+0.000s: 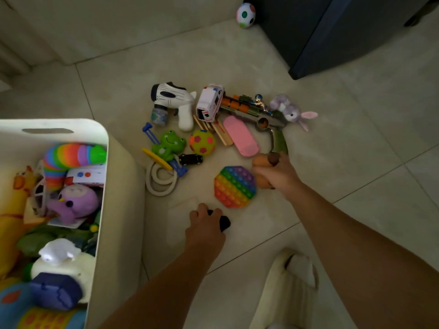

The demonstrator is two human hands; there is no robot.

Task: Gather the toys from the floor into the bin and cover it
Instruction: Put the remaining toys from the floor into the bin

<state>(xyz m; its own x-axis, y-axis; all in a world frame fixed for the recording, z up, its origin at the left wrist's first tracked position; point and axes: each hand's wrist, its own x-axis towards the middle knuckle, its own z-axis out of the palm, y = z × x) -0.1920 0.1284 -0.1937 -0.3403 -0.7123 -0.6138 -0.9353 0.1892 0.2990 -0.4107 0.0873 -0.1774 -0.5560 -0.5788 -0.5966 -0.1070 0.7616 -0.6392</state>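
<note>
A white bin [114, 186] at the left holds several toys, among them a rainbow slug [71, 155] and a purple plush [76, 203]. More toys lie on the tiled floor: a white bubble gun [173, 98], a toy ambulance [210, 103], a green dart gun [268, 122], a purple bunny [292, 110], a pink board [241, 136], a frog [169, 143], a spotted ball [202, 142] and a rainbow pop pad [235, 186]. My left hand [204, 229] is closed on a small black toy [224, 223]. My right hand [278, 174] grips an orange-brown toy [259, 162].
A white ball with coloured spots [245, 15] lies by the wall at the back. A dark cabinet [344, 32] stands at the back right. A cream cloth bag [292, 288] lies near my right forearm. Wooden rings [161, 181] rest beside the bin.
</note>
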